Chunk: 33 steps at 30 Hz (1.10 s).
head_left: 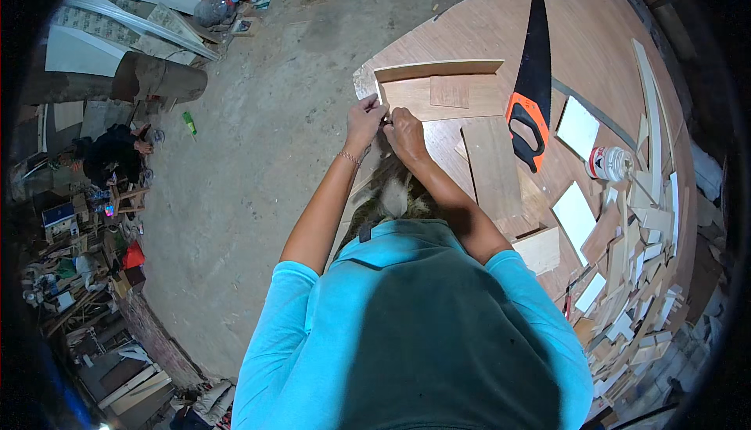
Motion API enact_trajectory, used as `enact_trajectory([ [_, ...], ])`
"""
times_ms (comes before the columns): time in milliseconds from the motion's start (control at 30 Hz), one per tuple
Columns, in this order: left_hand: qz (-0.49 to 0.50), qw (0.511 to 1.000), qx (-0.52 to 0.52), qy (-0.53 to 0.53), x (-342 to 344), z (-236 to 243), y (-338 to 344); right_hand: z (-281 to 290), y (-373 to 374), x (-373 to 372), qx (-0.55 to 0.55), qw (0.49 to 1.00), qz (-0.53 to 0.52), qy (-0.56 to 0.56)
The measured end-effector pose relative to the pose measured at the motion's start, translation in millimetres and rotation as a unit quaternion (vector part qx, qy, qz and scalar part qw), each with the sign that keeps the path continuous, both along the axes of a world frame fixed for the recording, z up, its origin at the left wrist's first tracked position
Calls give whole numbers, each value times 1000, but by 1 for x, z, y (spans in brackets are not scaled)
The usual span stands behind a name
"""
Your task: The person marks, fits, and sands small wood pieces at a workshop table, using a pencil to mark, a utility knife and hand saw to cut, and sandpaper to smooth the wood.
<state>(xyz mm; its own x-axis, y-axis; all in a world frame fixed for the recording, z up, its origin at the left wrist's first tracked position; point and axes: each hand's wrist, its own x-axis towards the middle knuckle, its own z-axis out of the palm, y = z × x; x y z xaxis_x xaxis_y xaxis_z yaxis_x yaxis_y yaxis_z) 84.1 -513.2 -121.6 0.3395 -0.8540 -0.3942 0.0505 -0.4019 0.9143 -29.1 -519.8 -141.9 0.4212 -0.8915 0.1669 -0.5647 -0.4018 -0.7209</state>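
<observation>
Plywood frame [426,71] at the left rim of a worktable [461,35].
Concrete floor [250,156] stretches wide at the left hand's [363,125] nine o'clock, leaving elbow room; the right hand [408,136] almost meets it, fingertips gathered at the frame's near left corner, gripping what I cannot tell. From there the frame spreads toward two o'clock, a strip upright along its far edge; the saw [533,109] lies just beside, between two and three, the jar [607,163] past three.

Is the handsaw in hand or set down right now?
Set down: the handsaw lies on the tabletop; the left hand and right hand are both off it.
</observation>
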Motion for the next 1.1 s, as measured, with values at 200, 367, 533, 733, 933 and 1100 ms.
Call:
enact_trajectory([
  [200,4,997,-61,36,8,15,-15,-15,-8,12,-1,999,-52,-5],
  [367,-39,994,-48,93,24,7,-26,-7,-10,16,17,998,-54,2],
  [533,-51,991,-54,111,21,6,-29,-9,-15,15,51,997,-57,17],
  [733,-40,992,-67,98,27,-8,-32,-12,-15,21,47,997,-59,31],
  [933,-32,995,-48,78,27,-10,-28,-7,-13,20,22,996,-90,-3],
  [1100,2,998,-54,-15,24,-19,-6,0,-11,14,60,995,-57,52],
])
